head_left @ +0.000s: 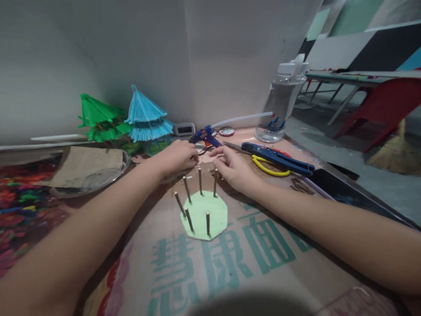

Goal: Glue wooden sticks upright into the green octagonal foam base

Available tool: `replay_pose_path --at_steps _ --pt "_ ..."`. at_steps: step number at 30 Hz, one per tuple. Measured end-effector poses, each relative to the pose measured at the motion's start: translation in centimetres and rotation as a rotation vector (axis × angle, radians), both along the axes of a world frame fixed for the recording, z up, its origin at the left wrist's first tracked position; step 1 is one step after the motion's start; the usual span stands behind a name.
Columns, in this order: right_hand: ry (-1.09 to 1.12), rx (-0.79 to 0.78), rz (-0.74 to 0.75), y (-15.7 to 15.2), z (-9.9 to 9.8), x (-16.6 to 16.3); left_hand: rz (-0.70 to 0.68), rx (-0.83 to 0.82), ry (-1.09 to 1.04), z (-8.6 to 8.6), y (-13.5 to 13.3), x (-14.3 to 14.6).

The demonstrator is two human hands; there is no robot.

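Observation:
A pale green octagonal board [214,213] lies on printed cardboard [214,277], with several thin brown sticks [208,222] standing up around its edge, some leaning. Beyond its far side are both hands. My left hand [181,156] has its fingers curled downward, beside a blue glue gun [209,136] with a whitish glue stick [243,118] in its back. Whatever the left fingertips may hold is hidden. My right hand [233,170] is just behind the rightmost stick, thumb and forefinger bent and slightly apart, with nothing visible between them.
Green [98,118] and blue [148,114] paper umbrella-like roofs stand by the wall. Pliers with blue handles [276,156], yellow-handled scissors [269,167] and a water bottle [281,102] are at right. Colourful scraps [15,206] and a round tray [94,187] lie at left.

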State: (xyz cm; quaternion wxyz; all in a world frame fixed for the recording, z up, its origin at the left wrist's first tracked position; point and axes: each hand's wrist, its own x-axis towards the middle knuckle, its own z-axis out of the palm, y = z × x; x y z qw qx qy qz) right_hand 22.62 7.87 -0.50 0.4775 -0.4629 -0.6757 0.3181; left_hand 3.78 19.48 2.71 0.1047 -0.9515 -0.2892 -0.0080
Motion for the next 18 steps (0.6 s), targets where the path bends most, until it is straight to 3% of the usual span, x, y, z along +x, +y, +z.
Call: replay_pose_path --at_steps 8,18 --pt "0.009 -0.029 0.034 -0.4 0.3 -0.1 0.064 -0.132 0.066 0.4 0.9 0.8" --pt "-0.039 -0.034 0.023 -0.5 0.5 -0.1 0.118 -0.078 -0.092 0.3 -0.2 -1.5"
